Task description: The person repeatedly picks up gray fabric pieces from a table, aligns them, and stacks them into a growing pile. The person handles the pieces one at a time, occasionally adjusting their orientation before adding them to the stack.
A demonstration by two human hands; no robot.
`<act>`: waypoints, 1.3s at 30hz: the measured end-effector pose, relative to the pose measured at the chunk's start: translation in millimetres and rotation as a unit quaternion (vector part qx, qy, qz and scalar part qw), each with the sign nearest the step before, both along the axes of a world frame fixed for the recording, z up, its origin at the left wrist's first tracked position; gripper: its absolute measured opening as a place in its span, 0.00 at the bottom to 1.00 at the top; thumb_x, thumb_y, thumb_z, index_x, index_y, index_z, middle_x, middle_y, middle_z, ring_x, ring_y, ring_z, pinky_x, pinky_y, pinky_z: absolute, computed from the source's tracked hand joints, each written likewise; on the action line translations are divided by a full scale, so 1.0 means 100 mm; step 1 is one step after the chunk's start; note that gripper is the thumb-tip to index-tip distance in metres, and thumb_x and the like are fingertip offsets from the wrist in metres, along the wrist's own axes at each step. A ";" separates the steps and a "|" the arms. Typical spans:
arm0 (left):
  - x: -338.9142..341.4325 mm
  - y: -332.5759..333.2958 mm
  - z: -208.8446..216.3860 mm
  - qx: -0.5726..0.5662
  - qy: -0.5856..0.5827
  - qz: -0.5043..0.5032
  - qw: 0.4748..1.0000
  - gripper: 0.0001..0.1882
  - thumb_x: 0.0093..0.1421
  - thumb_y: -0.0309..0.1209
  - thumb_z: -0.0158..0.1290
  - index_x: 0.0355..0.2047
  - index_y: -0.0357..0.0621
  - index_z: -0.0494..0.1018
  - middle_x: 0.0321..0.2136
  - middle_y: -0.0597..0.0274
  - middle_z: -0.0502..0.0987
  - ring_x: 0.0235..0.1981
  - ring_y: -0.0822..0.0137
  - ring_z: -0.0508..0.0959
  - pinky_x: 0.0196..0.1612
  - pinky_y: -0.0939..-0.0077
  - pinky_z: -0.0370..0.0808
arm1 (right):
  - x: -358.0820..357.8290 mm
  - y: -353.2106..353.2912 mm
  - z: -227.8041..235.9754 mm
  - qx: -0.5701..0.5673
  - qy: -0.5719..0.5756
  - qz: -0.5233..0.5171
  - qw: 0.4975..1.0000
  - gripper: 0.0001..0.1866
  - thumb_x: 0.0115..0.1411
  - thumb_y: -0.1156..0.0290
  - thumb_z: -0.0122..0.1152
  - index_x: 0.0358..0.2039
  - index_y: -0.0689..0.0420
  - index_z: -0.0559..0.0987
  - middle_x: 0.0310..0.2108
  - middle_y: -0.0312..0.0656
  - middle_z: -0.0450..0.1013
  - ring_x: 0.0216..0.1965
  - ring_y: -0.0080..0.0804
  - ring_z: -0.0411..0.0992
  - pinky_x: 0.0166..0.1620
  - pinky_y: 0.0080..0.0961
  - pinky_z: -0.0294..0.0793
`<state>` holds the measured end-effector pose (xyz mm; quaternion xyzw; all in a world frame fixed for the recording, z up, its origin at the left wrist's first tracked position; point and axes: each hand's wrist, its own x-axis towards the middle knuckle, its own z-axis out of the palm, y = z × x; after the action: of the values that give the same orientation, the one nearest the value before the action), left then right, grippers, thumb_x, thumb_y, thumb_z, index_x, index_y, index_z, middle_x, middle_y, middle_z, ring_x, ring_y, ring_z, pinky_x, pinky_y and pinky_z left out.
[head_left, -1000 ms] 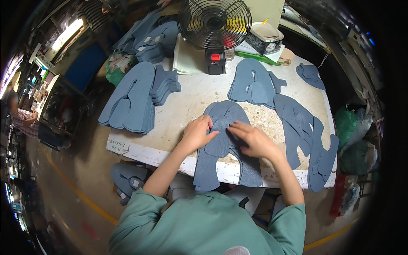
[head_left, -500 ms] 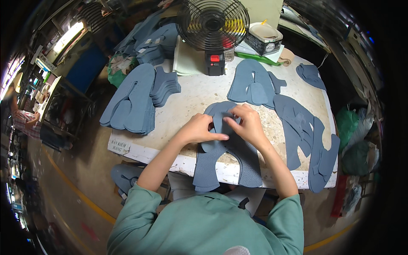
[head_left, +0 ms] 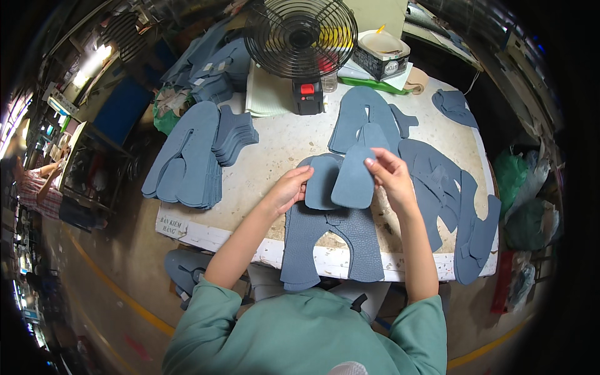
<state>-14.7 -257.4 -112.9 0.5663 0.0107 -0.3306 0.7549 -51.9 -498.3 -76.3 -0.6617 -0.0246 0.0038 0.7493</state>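
Observation:
My left hand (head_left: 291, 189) pinches the edge of a rounded blue-grey leather tongue piece (head_left: 320, 185). In my right hand (head_left: 394, 177), thumb and fingers close on the side of a longer tongue piece (head_left: 354, 181), its wide end toward me. The two pieces overlap slightly, the right one in front. Below them, U-shaped shoe upper pieces (head_left: 304, 240) with a pebbled surface lie on the table, their legs reaching past its near edge. Their far part is partly hidden by the held pieces. Just beyond my right hand stands a stack of smooth uppers (head_left: 362, 106).
A taller stack of uppers (head_left: 199, 134) and a pile of small pieces (head_left: 235, 134) occupy the table's left. Loose cut pieces (head_left: 431, 165) spread along the right edge. A black fan (head_left: 301, 40) and a box (head_left: 382, 56) stand at the back. Another person (head_left: 37, 184) is far left.
Both tongue pieces are now lifted above the pebbled uppers and drawn slightly apart. My right hand has moved right; my left hand has turned and grips the left piece by its edge.

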 end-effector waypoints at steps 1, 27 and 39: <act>-0.02 -0.01 -0.01 -0.010 -0.014 -0.023 1.000 0.19 0.67 0.38 0.42 0.52 0.38 0.65 0.39 0.62 0.76 0.36 0.77 0.78 0.39 0.81 0.77 | -0.01 0.03 -0.03 -0.008 0.004 0.023 1.000 0.11 0.60 0.68 0.59 0.40 0.60 0.78 0.25 0.29 0.72 0.23 0.13 0.65 0.23 0.11 0.65; -0.20 2.24 0.92 0.345 -0.426 0.329 0.769 0.15 0.57 0.27 0.55 0.45 0.40 0.72 0.36 0.62 0.77 0.38 0.71 0.75 0.47 0.76 0.69 | -0.19 0.50 -0.12 -0.318 -0.178 -0.024 0.931 0.09 0.57 0.78 0.55 0.38 0.58 0.80 0.28 0.37 0.70 0.28 0.21 0.68 0.24 0.15 0.67; -0.20 2.60 0.36 0.725 -0.372 0.334 0.475 0.13 0.51 0.35 0.58 0.35 0.43 0.76 0.35 0.52 0.75 0.38 0.50 0.75 0.41 0.60 0.72 | -0.17 0.52 -0.14 -0.333 -0.190 -0.021 0.923 0.08 0.58 0.77 0.54 0.35 0.59 0.80 0.27 0.37 0.70 0.27 0.21 0.68 0.23 0.16 0.66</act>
<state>-35.1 2.3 -77.1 0.9352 0.1531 0.3132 0.0624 -68.7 -446.8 -90.8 -0.8620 -0.1502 -0.1298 0.4665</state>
